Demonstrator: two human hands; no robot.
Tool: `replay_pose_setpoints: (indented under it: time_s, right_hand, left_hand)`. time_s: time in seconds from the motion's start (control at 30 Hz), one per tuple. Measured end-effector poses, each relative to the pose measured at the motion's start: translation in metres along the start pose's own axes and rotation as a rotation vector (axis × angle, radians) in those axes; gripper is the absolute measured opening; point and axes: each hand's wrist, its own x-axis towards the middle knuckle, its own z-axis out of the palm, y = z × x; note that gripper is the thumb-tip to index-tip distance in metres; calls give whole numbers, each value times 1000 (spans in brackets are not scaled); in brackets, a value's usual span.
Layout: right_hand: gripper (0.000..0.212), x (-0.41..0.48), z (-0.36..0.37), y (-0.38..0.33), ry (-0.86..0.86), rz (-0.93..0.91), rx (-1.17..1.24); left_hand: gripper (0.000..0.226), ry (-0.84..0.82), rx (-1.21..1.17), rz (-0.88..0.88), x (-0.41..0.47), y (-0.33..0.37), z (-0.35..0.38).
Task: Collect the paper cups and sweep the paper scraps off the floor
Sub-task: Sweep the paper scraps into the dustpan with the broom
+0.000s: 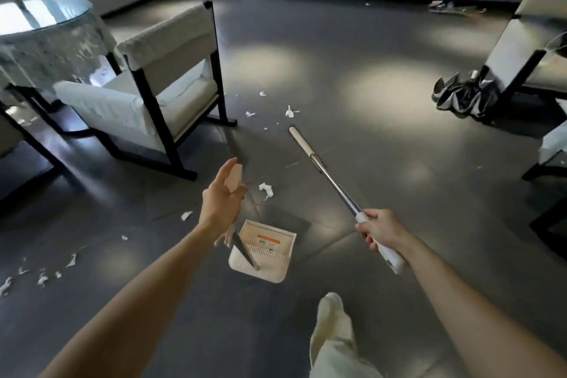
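Note:
White paper scraps lie scattered over the dark floor: one (266, 190) just beyond the dustpan, others (290, 111) near the pole's far tip, and a cluster (43, 278) at the lower left. A white dustpan (267, 267) stands on the floor in front of me. Its upright handle (234, 176) is held loosely in my left hand (219, 204). My right hand (380, 228) grips the white sleeve of a broom pole (334, 184). The pole's metal shaft points away from me and ends in a white tip. No broom head or paper cup is in view.
A white armchair (147, 86) with a black frame stands left, beside a round glass table (40, 15). Dark crumpled fabric (466, 95) lies by furniture (521, 55) on the right. More litter (454, 6) lies by the far wall. My leg (331, 331) is below.

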Motion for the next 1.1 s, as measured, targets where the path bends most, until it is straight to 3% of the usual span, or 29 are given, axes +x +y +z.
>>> replay_pose_setpoints:
  time_s: [0.37, 0.67, 0.87, 1.1]
  right_hand:
    - [42, 302, -90, -199, -116, 3, -45]
    - [57, 573, -101, -357, -185, -2, -74]
    - [56, 701, -131, -455, -228, -33, -183]
    - [47, 911, -144, -577, -279, -115, -247]
  left_hand:
    - [55, 193, -19, -67, 289, 104, 121]
    - [56, 178, -101, -93, 575, 158, 217]
    - [57, 152, -131, -83, 741, 218, 253]
    - [56, 202, -110, -87, 949, 255, 322]
